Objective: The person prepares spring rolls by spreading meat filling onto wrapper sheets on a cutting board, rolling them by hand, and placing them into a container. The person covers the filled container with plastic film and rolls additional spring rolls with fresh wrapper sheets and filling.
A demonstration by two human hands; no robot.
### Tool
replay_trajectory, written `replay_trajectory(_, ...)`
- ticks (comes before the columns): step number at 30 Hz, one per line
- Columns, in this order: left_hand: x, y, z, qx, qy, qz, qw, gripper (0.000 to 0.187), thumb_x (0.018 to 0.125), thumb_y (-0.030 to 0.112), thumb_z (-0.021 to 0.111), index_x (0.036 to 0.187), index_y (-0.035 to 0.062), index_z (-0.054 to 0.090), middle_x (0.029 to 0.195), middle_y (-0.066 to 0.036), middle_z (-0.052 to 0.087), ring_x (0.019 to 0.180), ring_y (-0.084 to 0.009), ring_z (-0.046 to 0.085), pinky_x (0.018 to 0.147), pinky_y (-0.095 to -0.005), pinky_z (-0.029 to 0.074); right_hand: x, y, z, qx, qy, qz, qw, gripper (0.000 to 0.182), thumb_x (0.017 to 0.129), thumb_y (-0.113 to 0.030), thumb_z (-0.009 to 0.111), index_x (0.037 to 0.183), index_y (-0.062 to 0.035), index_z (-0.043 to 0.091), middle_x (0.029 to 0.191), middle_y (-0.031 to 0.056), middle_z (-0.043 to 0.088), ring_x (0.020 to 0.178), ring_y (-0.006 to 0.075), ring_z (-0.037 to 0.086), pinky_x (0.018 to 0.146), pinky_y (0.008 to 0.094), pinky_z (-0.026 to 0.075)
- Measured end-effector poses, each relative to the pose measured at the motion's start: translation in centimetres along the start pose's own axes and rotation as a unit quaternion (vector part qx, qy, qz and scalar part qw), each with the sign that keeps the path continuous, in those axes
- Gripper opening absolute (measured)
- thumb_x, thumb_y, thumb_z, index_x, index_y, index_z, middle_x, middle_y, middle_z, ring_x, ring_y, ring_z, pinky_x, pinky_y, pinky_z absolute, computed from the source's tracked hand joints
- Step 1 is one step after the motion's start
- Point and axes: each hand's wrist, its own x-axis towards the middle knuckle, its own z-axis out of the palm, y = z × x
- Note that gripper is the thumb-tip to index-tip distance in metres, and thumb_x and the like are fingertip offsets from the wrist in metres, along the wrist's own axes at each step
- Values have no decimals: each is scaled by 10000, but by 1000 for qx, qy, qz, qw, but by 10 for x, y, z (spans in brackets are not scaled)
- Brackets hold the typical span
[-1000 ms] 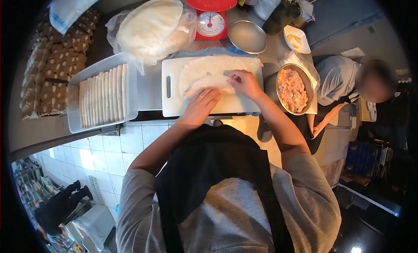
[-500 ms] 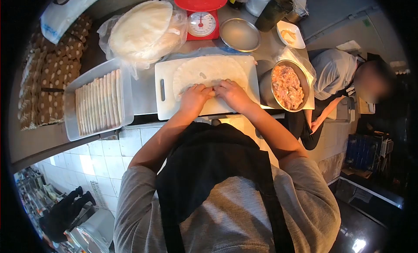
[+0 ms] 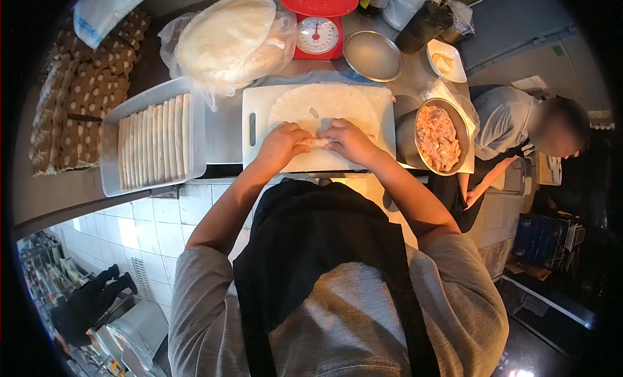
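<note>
A round, thin pale wrapper (image 3: 331, 104) lies on the white cutting board (image 3: 253, 101). Its near edge is folded over into a narrow roll (image 3: 316, 143). The fingers of my left hand (image 3: 283, 145) are pressed on the left part of this roll. My right hand (image 3: 347, 142) grips its right part, with the fingers curled over it. Just right of the board is a metal pot (image 3: 407, 141) of pinkish minced filling (image 3: 438, 137). Left of the board, a plastic tub (image 3: 199, 137) holds several long finished rolls (image 3: 154, 141) side by side.
Behind the board are a stack of round wrappers (image 3: 227, 36) in plastic, a red scale (image 3: 318, 36), a round metal dish (image 3: 373, 56) and a white bowl (image 3: 446, 60). Egg trays (image 3: 91, 98) stand far left. Another person (image 3: 503, 127) is at the right.
My hands have moved slightly apart along the roll, showing more of it between them. The view has shifted a little, and the other person's head has turned.
</note>
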Motion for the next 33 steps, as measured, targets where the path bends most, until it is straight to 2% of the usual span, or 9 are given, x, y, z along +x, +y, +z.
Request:
replay_trajectory(3,-7,6,2,-7,-8,-33,999,310,737,210,732,1016,88,679,901,-104,607,904,-315,564,808,-395,458,-1,1,-2,1,-3,-7,1000,286,689,-72,738,969,-69,678,892,114,574,896,312,567,809,394,464)
replay_trajectory(6,-9,10,-1,-5,6,-19,1000,317,740,209,731,1028,85,676,918,-104,607,903,-315,562,806,-397,457,7,-2,-3,12,-16,-27,999,310,680,-91,754,979,-69,675,890,113,574,899,313,568,807,394,465)
replay_trajectory(9,-11,16,-10,29,74,30,996,324,744,205,729,1037,80,674,926,-103,607,892,-313,558,802,-401,456,18,-6,10,19,-10,-48,999,345,667,-111,770,993,-68,667,892,114,574,907,316,570,807,395,466)
replay_trajectory(15,-32,9,-5,55,26,-72,996,320,754,192,727,1046,75,673,952,-108,611,914,-300,565,817,-391,459,15,-15,22,-12,6,-30,999,380,660,-121,781,1015,-74,653,901,112,578,911,316,570,807,397,463)
replay_trajectory(19,-36,12,-4,50,44,-70,995,285,754,196,726,1006,70,681,938,-102,611,911,-297,562,816,-389,459,2,6,-9,11,-23,-36,999,367,665,-106,778,1012,-84,659,906,99,587,910,306,568,806,392,459)
replay_trajectory(22,-29,20,-12,46,70,-47,995,255,752,198,721,969,68,687,908,-92,611,891,-298,559,804,-391,457,-22,34,-39,-18,-53,19,998,347,669,-89,775,999,-79,668,911,95,592,910,301,567,804,388,459)
replay_trajectory(24,-11,25,-13,48,79,-35,995,245,747,196,728,952,68,697,893,-97,617,884,-306,569,801,-391,461,-28,38,-39,16,-31,20,999,336,668,-84,774,989,-78,674,911,94,596,910,302,568,810,386,459)
replay_trajectory(27,8,15,9,-106,-28,-93,990,250,733,182,739,953,69,704,871,-113,631,862,-324,584,787,-396,469,-38,29,-34,40,-12,52,998,335,663,-76,777,983,-78,678,915,92,601,913,298,568,814,381,460)
replay_trajectory(33,17,5,8,-85,-76,-65,991,322,677,133,792,972,49,694,857,-130,640,820,-291,612,729,-377,490,-24,15,-43,-38,-28,-5,999,338,640,-66,789,952,-69,659,887,89,584,865,285,576,791,374,466)
